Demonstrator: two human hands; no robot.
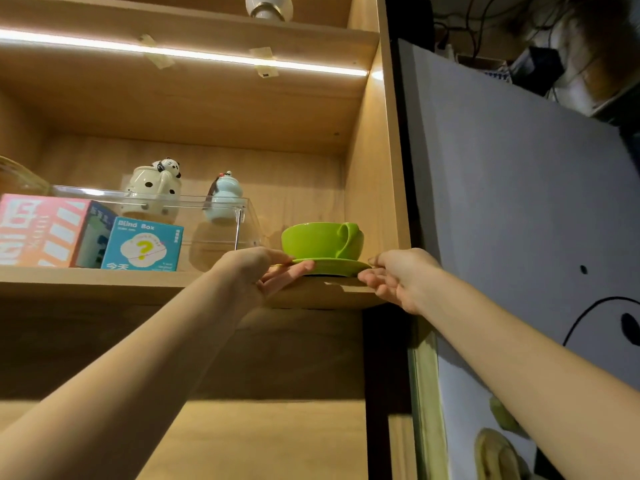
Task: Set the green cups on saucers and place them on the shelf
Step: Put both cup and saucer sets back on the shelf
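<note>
A green cup (320, 240) stands upright on a green saucer (334, 265), handle turned toward me and to the right. The saucer rests at the front right of the wooden shelf (145, 284), close to the cabinet's right wall. My left hand (258, 271) pinches the saucer's left rim, fingers under it and thumb on top. My right hand (398, 277) grips the saucer's right rim the same way. Both arms reach upward from below.
On the same shelf to the left stand a blue "Blind Box" carton (142, 244), a pink box (38, 230) and a clear acrylic case (221, 216), with a panda mug (154, 190) and a pale blue figurine (223, 199) behind. A light strip (180, 53) glows above. A white board (519, 202) stands right.
</note>
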